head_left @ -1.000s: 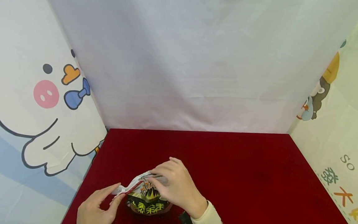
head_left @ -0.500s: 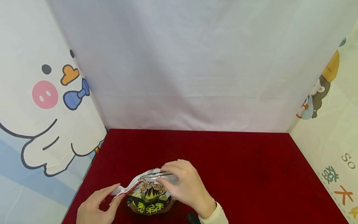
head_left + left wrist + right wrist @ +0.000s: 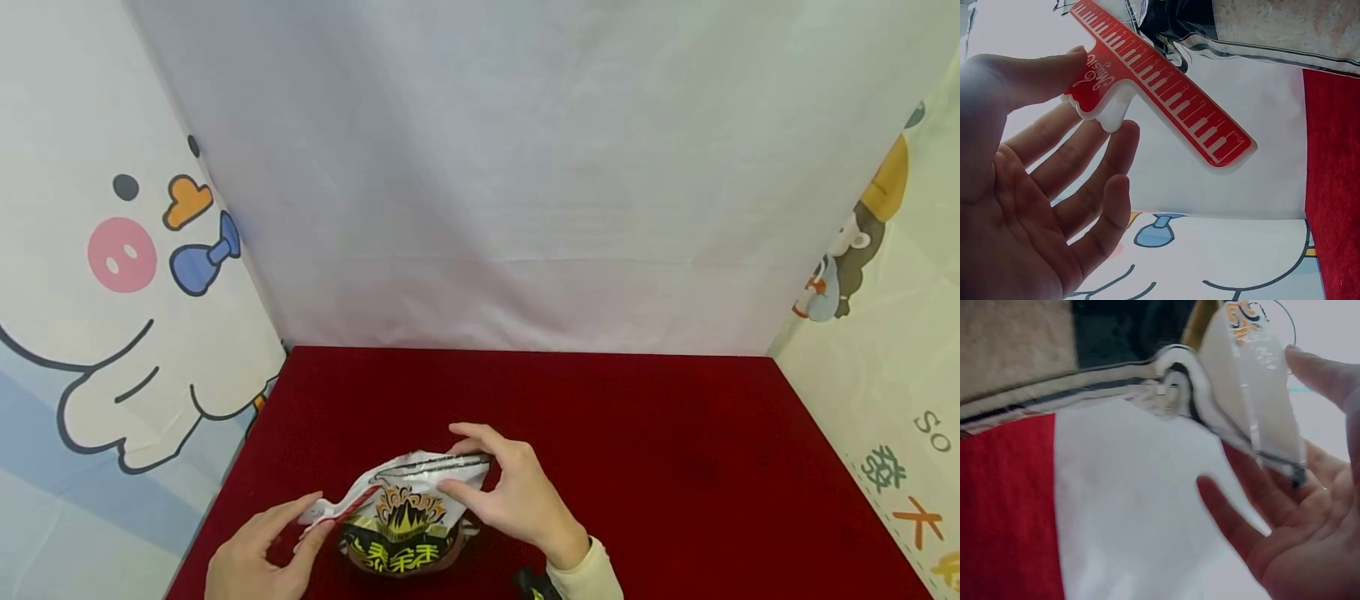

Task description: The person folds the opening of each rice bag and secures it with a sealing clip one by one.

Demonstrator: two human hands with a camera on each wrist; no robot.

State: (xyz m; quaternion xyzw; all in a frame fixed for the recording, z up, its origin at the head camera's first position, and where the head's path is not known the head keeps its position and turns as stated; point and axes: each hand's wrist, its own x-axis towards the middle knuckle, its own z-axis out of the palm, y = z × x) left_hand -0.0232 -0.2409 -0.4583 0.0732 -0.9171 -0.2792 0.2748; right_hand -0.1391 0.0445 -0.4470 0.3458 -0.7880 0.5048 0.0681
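Observation:
A printed bag (image 3: 408, 533), white at the top and black below with yellow-green lettering and a flame emblem, stands near the front of the red table. My left hand (image 3: 258, 550) pinches a red and white clip (image 3: 1166, 94) by its scalloped handles; piano keys are printed along its long bar. In the head view, the clip's bar lies slanted at the bag's top left. My right hand (image 3: 517, 500) holds the bag's upper right corner, thumb in front and fingers behind. The right wrist view shows the bag's folded top edge (image 3: 1182, 369) curving toward that hand.
Red cloth covers the table (image 3: 637, 450). A plain pale curtain (image 3: 525, 167) hangs behind it. Printed cartoon sheets stand at the left (image 3: 120, 350) and right (image 3: 885, 350). A small black thing (image 3: 534, 583) shows beside the right sleeve.
My right hand has slid rightward along the bag's top edge to its corner, and more of the bag's white front shows. The left hand has stayed in place with the clip.

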